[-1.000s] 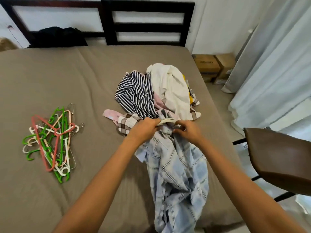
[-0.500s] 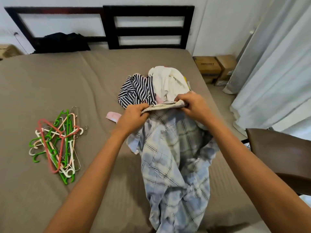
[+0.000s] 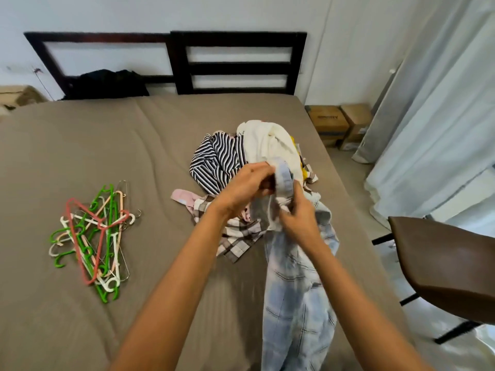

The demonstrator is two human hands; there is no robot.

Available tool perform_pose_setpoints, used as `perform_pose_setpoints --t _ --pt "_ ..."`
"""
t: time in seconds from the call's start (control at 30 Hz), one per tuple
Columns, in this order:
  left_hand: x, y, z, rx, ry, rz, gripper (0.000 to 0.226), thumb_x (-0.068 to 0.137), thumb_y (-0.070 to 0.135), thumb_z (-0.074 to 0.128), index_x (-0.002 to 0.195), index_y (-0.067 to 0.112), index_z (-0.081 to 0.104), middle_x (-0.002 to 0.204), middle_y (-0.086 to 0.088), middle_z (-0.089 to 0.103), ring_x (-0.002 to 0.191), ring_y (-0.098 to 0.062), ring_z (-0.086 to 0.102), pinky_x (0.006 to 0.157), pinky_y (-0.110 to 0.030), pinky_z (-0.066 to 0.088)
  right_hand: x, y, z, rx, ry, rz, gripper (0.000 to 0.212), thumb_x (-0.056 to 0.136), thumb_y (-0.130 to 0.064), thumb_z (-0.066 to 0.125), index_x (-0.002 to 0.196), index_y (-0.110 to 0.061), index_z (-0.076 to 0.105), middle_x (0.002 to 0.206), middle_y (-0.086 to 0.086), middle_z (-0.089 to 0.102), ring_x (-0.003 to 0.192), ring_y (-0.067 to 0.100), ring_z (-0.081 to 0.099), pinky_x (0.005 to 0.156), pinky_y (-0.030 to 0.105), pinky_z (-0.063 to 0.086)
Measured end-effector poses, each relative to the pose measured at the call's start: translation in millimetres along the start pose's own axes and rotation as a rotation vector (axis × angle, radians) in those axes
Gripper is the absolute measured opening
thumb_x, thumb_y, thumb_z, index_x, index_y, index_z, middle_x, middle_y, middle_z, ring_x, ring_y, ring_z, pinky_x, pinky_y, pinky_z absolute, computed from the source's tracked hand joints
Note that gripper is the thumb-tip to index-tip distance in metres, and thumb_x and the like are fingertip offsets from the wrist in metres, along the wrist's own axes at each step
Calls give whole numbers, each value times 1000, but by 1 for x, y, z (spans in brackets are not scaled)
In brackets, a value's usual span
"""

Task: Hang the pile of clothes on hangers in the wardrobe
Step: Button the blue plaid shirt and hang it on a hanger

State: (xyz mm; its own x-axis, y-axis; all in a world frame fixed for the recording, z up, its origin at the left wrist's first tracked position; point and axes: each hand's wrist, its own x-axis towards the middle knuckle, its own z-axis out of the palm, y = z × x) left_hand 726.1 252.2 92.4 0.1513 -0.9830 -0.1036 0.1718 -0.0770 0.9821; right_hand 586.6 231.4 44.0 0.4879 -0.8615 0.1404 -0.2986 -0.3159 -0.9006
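A pale blue plaid shirt hangs from both my hands over the near edge of the bed. My left hand grips its collar at the top, and my right hand holds the bunched cloth just below. Behind my hands lies the clothes pile: a black-and-white striped top, a cream garment, a brown checked shirt and a pink piece. A tangle of green, red, white and wire hangers lies on the bed to the left.
The brown bed fills most of the view, with a dark headboard and a black garment at its far edge. A brown chair stands at right, near pale curtains and cardboard boxes.
My hands have come together from holding the collar spread wide. The shirt now hangs bunched and narrow, uncovering the brown checked shirt, and the view has tilted up.
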Motion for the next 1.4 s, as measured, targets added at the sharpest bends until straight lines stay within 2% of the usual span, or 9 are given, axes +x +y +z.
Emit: perform_pose_setpoints --t 0.13,0.2,0.3,0.47,0.67,0.9,1.2,1.3,1.4 --pt "8 -12 -35 748 229 339 73 60 51 79 120 21 49 120 2 48 110 -6 44 93 -17 35 27 -17 -47 427 -164 92 28 70 -6 58 95 -18 63 80 -15 71 77 -3 64 74 19 51" --pt "10 -19 -35 746 21 314 94 53 54 80 132 23 39 133 -1 39 123 -8 37 106 -23 30 36 -38 -67 415 -339 79 28 70 -7 59 96 -18 64 81 -13 72 79 1 65 74 17 51" --pt "8 -25 -16 669 -211 93 49 71 34 78 110 10 62 111 -11 65 100 -17 61 92 -35 50 58 -60 -92 225 -537 46 26 75 -9 63 101 -7 65 90 -3 70 86 11 64 81 24 52" --pt "6 -29 -18 938 302 125 33 92 24 49 61 15 44 63 -4 52 58 -18 47 58 -33 38 91 -37 -104 -678 92 -289 21 76 -5 59 96 -8 64 90 12 65 86 32 60 69 38 48" --pt "-15 -53 -40 1407 457 -39 15 92 1 40 105 -3 46 103 -25 57 92 -42 57 70 -47 41 29 32 -75 -595 209 -139 31 76 -10 42 99 0 60 91 23 60 80 36 57 64 34 36" --pt "-67 -31 -62 296 -169 -649 20 78 -3 55 94 5 65 90 -14 69 78 -22 66 73 -31 57 42 9 -108 -541 -748 394 30 83 -11 60 113 -6 63 113 11 64 105 26 59 96 40 47" --pt "26 41 -43 -371 287 -188 16 96 5 44 86 6 57 55 -1 66 50 -8 64 51 -20 54 131 -16 -78 -183 88 320 14 85 -9 55 98 -4 58 91 17 58 69 21 50 54 25 35" --pt "75 12 -37 -292 440 -62 6 95 6 50 95 3 56 62 1 66 48 -2 60 46 -15 49 156 4 -37 34 229 215 41 87 -12 56 124 -1 42 121 17 51 108 29 52 77 15 42" --pt "106 -44 -51 35 363 -11 58 87 27 66 130 11 30 116 -4 59 93 -4 63 77 -18 53 159 50 -4 -107 82 82 90 79 -44 58 147 -3 16 150 20 23 140 32 23 114 39 23"
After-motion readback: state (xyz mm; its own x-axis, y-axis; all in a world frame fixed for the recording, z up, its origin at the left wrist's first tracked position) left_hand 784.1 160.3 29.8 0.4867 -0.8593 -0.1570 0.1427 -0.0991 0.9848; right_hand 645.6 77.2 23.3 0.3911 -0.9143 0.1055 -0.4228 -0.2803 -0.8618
